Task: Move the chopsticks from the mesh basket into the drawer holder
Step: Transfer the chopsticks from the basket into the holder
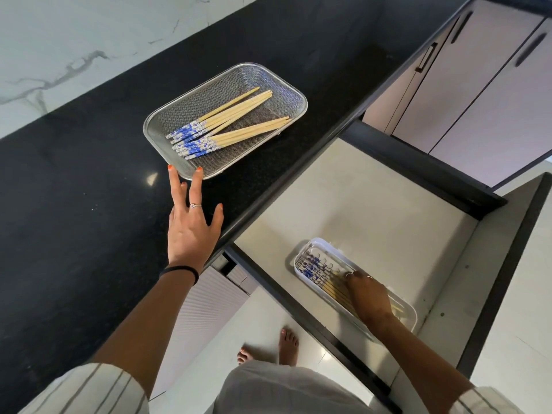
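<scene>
A metal mesh basket [291,94] sits on the black counter and holds several wooden chopsticks [239,115] with blue-and-white patterned ends. My left hand [191,225] hovers over the counter with its fingers spread, the fingertips just short of the basket's near rim, and holds nothing. In the pulled-out drawer lies a clear plastic holder [316,246] with several matching chopsticks [316,271] in it. My right hand [370,297] reaches down into the holder and rests on those chopsticks, the fingers curled over them.
The black counter [74,204] runs along the left, with a marble wall behind. The light drawer [373,198] has dark sides. Cabinet doors with black handles [461,26] stand at the upper right. My bare feet [286,345] stand on the tiled floor below the drawer.
</scene>
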Demonstrator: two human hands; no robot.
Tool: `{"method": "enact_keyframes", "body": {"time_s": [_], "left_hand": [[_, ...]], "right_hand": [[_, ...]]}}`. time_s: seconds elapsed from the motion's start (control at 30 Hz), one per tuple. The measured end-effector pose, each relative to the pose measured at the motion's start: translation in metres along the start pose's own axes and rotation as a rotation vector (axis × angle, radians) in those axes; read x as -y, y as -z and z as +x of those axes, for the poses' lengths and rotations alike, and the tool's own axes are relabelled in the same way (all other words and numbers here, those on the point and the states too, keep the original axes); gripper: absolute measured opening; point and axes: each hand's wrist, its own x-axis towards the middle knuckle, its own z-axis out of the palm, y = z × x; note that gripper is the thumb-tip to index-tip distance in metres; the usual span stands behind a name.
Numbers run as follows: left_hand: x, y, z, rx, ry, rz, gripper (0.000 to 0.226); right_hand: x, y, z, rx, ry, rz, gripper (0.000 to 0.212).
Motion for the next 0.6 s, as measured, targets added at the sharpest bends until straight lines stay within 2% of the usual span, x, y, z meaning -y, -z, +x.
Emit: {"method": "enact_keyframes", "body": {"time_s": [0.3, 0.5, 0.6], "left_hand": [[0.0, 0.0, 0.0, -0.001, -0.004, 0.0, 0.073], [0.0, 0.0, 0.0, 0.001, -0.002, -0.005, 0.073], [-0.001, 0.001, 0.0, 0.004, 0.003, -0.012, 0.072]], "right_hand": [[-0.002, -0.005, 0.001, 0.045, 0.088, 0.023, 0.033], [-0.013, -0.008, -0.002, 0.096, 0.183, 0.162, 0.039], [-0.017, -0.007, -0.004, 0.139, 0.108, 0.368, 0.035]]}}
